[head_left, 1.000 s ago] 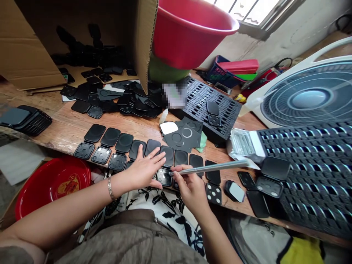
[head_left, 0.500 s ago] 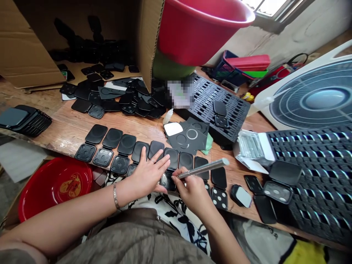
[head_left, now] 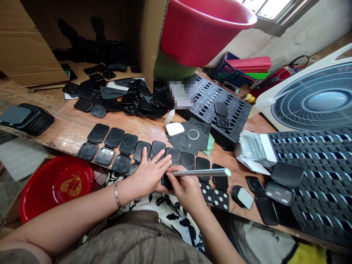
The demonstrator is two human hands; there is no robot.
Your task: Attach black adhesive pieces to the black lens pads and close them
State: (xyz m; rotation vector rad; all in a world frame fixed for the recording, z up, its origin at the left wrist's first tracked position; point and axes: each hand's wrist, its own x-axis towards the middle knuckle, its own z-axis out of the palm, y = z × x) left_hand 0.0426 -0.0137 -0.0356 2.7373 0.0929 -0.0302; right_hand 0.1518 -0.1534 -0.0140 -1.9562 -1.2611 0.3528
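A red basin (head_left: 41, 189) sits below the table (head_left: 66, 119); a cardboard box (head_left: 27, 55) holds heaped dark pieces (head_left: 93, 51); a white box (head_left: 271, 148) holds clear packets (head_left: 250, 145). Palm down, the left hand (head_left: 148, 176) spreads its fingers over black cases (head_left: 128, 143) rowed along the table's edge; the right hand (head_left: 187, 187), grip pinched round a silver pen-like tool (head_left: 203, 172), works among them.

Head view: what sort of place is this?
Probably a small workshop for hand assembly: a row of open black cases lines a wooden bench, with a cardboard box of black pieces behind.
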